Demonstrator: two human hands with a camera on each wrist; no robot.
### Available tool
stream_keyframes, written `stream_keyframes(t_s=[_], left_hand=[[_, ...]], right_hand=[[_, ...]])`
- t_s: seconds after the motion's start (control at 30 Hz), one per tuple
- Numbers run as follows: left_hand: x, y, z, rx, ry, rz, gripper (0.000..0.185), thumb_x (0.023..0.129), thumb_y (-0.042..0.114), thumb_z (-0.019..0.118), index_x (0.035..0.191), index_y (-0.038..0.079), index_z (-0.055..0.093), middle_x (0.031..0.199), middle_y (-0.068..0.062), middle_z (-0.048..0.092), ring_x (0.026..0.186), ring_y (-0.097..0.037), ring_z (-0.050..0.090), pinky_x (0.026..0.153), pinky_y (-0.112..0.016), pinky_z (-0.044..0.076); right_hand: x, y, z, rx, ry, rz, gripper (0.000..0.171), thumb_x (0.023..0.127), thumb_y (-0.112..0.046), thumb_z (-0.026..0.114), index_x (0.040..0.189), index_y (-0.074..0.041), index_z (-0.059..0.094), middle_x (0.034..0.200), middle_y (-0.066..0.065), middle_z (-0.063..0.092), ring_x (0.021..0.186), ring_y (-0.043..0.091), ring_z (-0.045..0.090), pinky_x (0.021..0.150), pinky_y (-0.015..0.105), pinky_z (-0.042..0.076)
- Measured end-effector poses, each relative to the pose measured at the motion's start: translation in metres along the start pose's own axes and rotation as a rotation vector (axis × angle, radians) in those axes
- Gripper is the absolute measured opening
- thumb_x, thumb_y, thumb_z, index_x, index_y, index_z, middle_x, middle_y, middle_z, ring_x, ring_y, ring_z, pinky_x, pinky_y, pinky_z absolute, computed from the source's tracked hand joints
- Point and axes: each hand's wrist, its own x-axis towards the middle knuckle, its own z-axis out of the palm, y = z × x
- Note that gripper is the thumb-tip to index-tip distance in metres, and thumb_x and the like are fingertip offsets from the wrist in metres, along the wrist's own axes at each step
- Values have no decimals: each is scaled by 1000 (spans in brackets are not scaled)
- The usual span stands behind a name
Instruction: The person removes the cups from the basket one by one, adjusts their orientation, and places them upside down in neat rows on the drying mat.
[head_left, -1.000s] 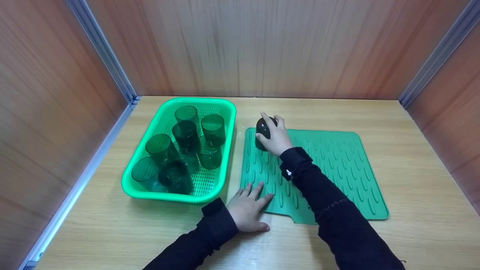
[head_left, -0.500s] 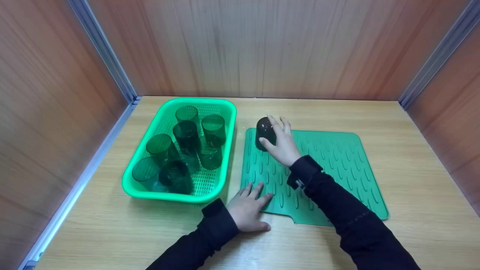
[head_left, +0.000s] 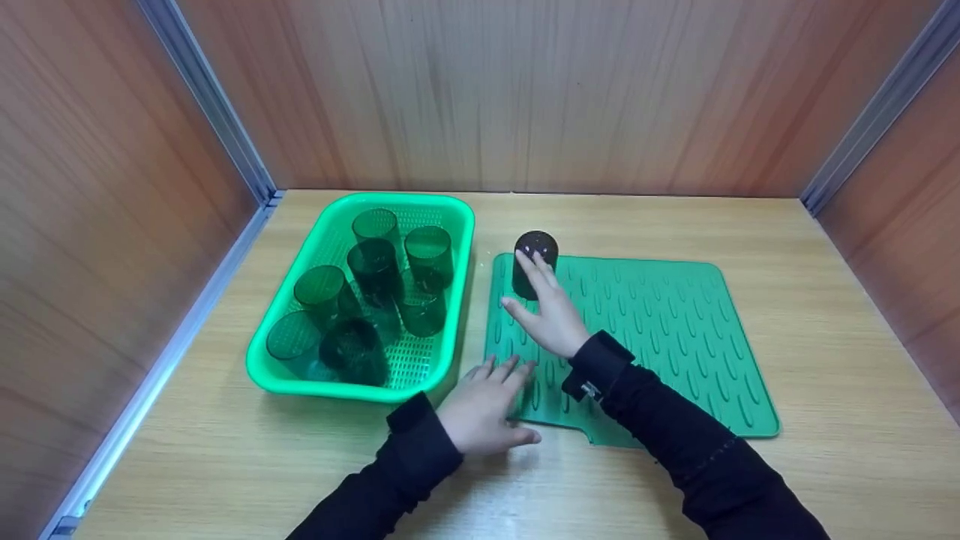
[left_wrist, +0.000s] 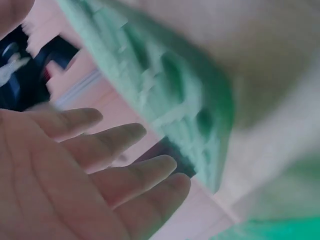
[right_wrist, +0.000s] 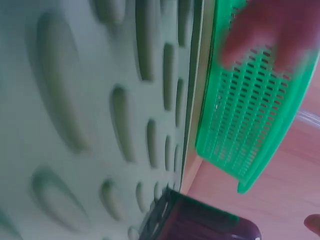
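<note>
A dark tinted glass (head_left: 535, 243) stands upside down on the far left corner of the green ribbed mat (head_left: 660, 330). My right hand (head_left: 552, 313) is just in front of it, fingers extended and partly covering it in the head view. The right wrist view shows the glass (right_wrist: 200, 221) apart from the fingers. Over the mat's near left corner is my left hand (head_left: 484, 411), fingers spread, holding nothing. In the left wrist view its palm (left_wrist: 60, 180) faces the camera, with the mat edge beyond the fingertips.
A green perforated basket (head_left: 259, 352) stands left of the mat, holding several tinted glasses (head_left: 375, 266), some dark and some green. Wood-grain panels (head_left: 510, 97) enclose the table (head_left: 187, 450) at the back and on both sides.
My right hand has let go of the dark glass and drawn back toward me. The glass stays standing on the mat. My left hand has shifted slightly left.
</note>
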Motion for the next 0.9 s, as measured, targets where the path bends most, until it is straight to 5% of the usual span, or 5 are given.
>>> stream_keyframes(t_s=[0.23,0.47,0.7,0.9], left_hand=[[-22,2,-32,-42,94,96,89,84,54,70,151,6,35,152,-12,45,140,-32,43,115,-49,35],[-42,-9,-68,-25,291,140,94,79,47,78,150,3,34,151,-16,45,138,-33,45,113,-49,37],[-64,-46,-107,104,377,-53,100,76,49,80,150,1,33,155,-24,35,140,-47,37,111,-58,35],[-77,-75,-127,148,373,-192,88,74,43,83,137,-6,46,137,-30,49,123,-47,51,97,-58,46]], right_hand=[[-6,-6,9,70,-38,24,72,98,-40,57,158,-24,20,165,15,13,151,33,16,116,58,27],[-3,-15,23,217,-129,97,73,98,-46,54,158,-21,19,165,11,16,152,28,16,119,54,23],[-1,-31,44,336,-227,170,76,98,-51,52,158,-16,19,163,12,21,149,33,24,118,53,25],[-5,-43,60,443,-275,194,89,94,-48,60,159,-16,8,165,13,12,149,36,22,117,53,27]])
